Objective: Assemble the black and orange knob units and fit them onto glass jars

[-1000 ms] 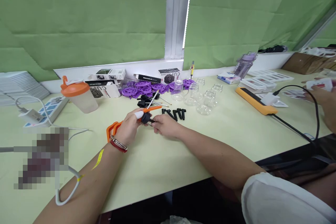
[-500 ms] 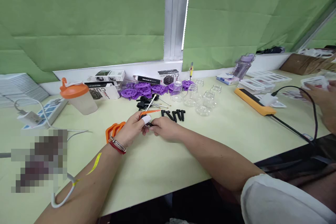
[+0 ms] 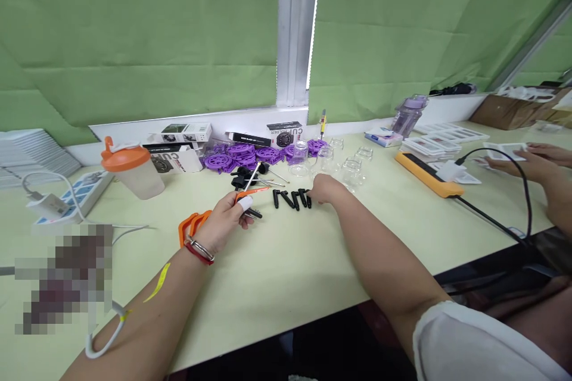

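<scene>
My left hand (image 3: 226, 217) is closed around an orange plastic handle piece (image 3: 254, 191), together with a black part (image 3: 254, 213) that pokes out between the fingers. A thin metal rod (image 3: 251, 177) rises just beyond this hand; whether it is gripped too I cannot tell. My right hand (image 3: 328, 189) reaches to the right end of a row of small black L-shaped plastic parts (image 3: 286, 199). Its fingers close on the rightmost part, with the fingertips partly hidden. More orange handle pieces (image 3: 184, 229) lie beside my left wrist.
Behind the hands lie black knobs with metal rods (image 3: 241, 178), purple plastic wheels (image 3: 218, 162) and clear jars (image 3: 353, 169). An orange-lidded shaker (image 3: 140, 175) stands left. To the right are a yellow-edged power strip (image 3: 429, 175) and a co-worker's hands (image 3: 527, 164).
My right hand has left the left hand and moved right to the end of the black row. The left hand keeps its hold. The co-worker's hands have shifted left with a white tray.
</scene>
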Demonstrator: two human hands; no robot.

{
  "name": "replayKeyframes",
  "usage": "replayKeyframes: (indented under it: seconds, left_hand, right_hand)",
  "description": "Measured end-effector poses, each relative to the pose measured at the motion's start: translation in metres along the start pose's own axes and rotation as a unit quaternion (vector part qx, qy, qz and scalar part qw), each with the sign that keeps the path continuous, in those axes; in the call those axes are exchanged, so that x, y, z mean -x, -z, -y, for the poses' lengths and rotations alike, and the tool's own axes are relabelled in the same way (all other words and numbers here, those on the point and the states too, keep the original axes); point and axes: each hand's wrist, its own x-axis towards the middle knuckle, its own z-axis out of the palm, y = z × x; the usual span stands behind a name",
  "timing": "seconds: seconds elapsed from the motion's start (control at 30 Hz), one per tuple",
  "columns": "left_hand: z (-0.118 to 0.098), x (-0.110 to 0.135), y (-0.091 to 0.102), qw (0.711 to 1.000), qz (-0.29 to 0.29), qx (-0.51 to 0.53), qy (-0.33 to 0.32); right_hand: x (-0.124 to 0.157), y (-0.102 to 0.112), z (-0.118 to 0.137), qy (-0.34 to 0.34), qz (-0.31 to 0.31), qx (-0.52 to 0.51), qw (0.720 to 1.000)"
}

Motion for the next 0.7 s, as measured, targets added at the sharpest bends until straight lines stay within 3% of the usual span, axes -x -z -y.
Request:
replayKeyframes:
  seconds: [0.13,0.3,0.7]
  left_hand:
    - [-0.0002,-0.0007,0.0014,1.0,-0.014,-0.006,0.001]
    - [0.0032,-0.0038,0.0041,1.0,-0.021,-0.001,-0.01]
    - [0.0012,-0.0022,0.0032,0.997,-0.021,0.08,0.005]
  right_hand:
    - [-0.002,-0.0023,0.0016,-0.016,0.042,-0.001,0.999]
    - [-0.0011,-0.0007,-0.002,-0.018,0.051,0.005,0.999]
    - [0.0046,0.0044,-0.0066,0.075,-0.016,-0.047,0.996]
